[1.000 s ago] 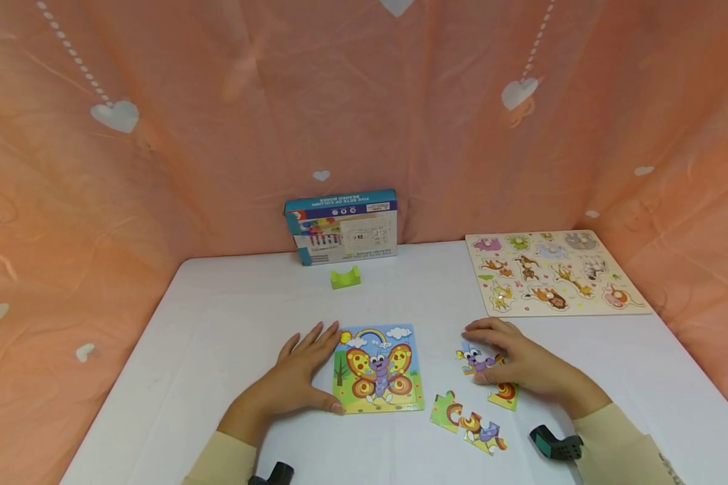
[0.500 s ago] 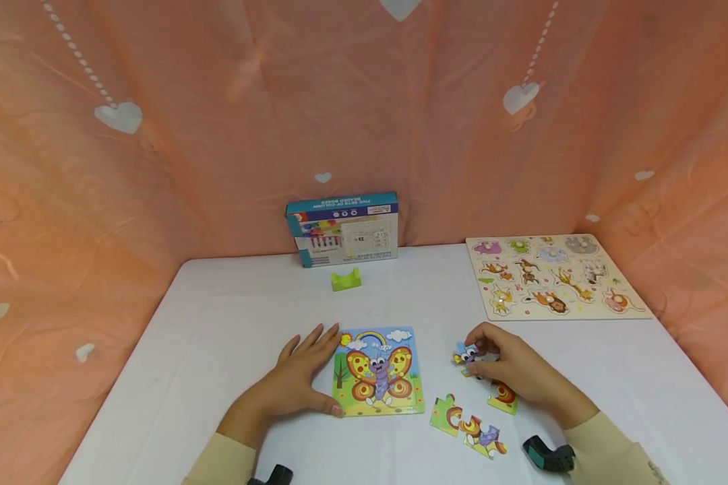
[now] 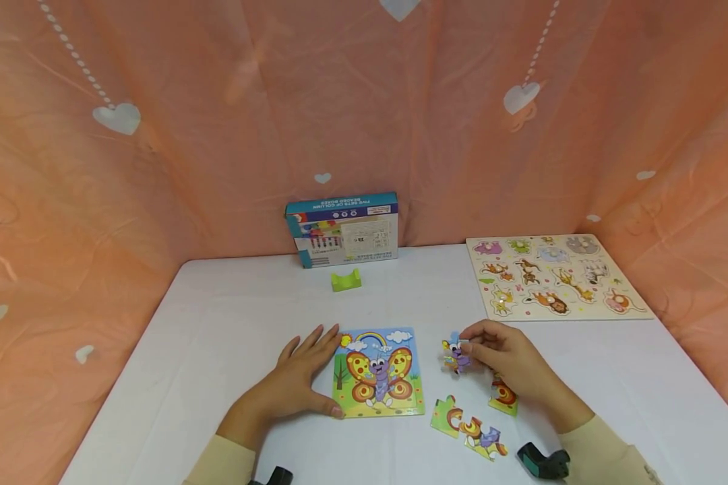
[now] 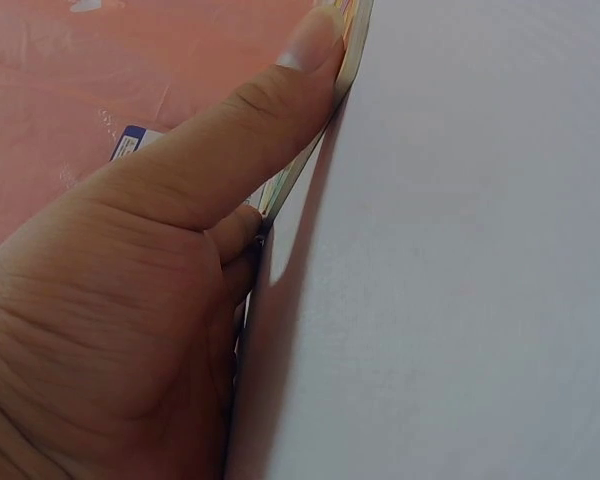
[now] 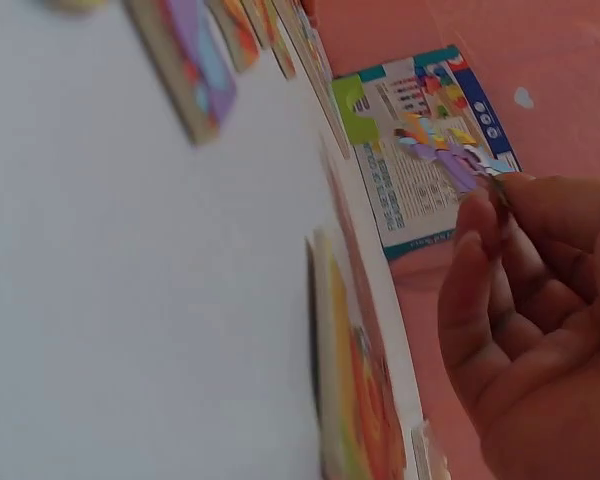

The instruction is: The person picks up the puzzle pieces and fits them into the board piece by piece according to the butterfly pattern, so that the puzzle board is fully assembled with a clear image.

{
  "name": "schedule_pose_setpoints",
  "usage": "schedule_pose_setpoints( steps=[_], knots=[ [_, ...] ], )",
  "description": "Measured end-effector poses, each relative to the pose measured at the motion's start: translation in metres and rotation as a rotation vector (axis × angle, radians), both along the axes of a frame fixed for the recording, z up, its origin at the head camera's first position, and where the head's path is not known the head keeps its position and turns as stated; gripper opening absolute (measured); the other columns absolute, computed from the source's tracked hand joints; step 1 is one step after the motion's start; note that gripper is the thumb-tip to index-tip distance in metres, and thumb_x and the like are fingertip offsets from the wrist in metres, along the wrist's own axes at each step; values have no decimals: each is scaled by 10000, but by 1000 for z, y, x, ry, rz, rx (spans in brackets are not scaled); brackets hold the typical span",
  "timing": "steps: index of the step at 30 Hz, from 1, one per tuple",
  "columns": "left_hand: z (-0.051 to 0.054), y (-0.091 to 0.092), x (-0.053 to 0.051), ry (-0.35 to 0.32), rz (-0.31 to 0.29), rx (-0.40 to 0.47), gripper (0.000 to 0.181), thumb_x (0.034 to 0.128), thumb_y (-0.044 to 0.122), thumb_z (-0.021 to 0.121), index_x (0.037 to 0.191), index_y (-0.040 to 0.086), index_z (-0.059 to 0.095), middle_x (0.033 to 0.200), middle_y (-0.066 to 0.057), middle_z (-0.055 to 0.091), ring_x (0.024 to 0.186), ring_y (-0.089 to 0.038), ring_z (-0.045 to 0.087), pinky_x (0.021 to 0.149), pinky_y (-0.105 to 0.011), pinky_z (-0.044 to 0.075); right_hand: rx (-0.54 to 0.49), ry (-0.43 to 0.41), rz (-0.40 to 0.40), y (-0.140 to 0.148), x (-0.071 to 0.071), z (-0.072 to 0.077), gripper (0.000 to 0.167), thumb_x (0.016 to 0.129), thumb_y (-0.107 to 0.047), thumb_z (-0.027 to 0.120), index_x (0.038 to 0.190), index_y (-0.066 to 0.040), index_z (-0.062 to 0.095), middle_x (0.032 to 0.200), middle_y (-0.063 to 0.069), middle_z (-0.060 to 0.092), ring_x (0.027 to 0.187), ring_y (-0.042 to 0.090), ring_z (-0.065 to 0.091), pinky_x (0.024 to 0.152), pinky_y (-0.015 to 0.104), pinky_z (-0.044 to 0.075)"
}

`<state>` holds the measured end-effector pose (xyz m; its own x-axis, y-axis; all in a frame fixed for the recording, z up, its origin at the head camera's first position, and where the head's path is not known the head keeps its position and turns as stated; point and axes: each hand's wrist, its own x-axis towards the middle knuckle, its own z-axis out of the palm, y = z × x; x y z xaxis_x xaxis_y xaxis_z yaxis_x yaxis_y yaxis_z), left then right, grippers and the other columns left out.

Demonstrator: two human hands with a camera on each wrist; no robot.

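My right hand (image 3: 509, 357) pinches a jigsaw piece (image 3: 456, 357) with a purple butterfly face, holding it up off the table between thumb and fingertips. In the right wrist view the same jigsaw piece (image 5: 460, 165) stands out beyond the fingertips. My left hand (image 3: 300, 377) lies along the left side of a square butterfly puzzle board (image 3: 379, 404), fingers straight at the upper corner and thumb at the lower one. The left wrist view shows the thumb (image 4: 250, 120) against the board's edge. Loose jigsaw pieces lie to the right: a green one (image 3: 445, 415), a purple-orange one (image 3: 484, 438) and an orange-yellow one (image 3: 503, 396).
A wooden animal puzzle board (image 3: 509, 310) lies at the back right. By the back edge a teal and white box (image 3: 318, 250) stands upright, with a small green block (image 3: 346, 280) before it. An orange curtain (image 3: 236, 135) hangs around the white table (image 3: 230, 316).
My right hand has lifted the purple-faced jigsaw piece and moved it slightly left, tilting it upright. The left hand and the puzzle board have stayed put.
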<state>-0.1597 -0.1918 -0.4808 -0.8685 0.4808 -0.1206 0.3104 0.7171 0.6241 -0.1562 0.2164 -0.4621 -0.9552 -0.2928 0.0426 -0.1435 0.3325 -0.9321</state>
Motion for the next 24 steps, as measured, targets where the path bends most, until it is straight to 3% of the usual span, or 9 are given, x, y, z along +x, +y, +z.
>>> schedule_pose_setpoints(
  steps=[7, 20, 24],
  knots=[
    [-1, 0, 0, 6, -1, -1, 1291, 687, 591, 989, 1707, 102, 366, 1787, -20, 237, 1660, -332, 41, 1273, -638, -77, -113, 4, 58, -14, 4, 5, 116, 1072, -9, 666, 1155, 64, 699, 1001, 145, 750, 885, 225, 751, 795, 341, 650],
    [-1, -1, 0, 9, -8, 4, 1302, 685, 598, 986, 1707, 91, 358, 1788, -30, 232, 1659, -339, 41, 1272, -638, -75, -132, -103, 114, -50, 13, 12, 175, 1074, -92, 698, 1186, 42, 714, 942, 135, 748, 774, 198, 720, 659, 315, 624],
    [-1, -1, 0, 14, -13, 0, 1304, 686, 609, 981, 1707, 89, 358, 1788, -32, 231, 1658, -338, 42, 1273, -640, -70, -195, -213, 120, -64, 14, 14, 211, 1081, -129, 700, 1209, 38, 707, 992, 170, 730, 819, 237, 711, 689, 325, 625]
  ],
)
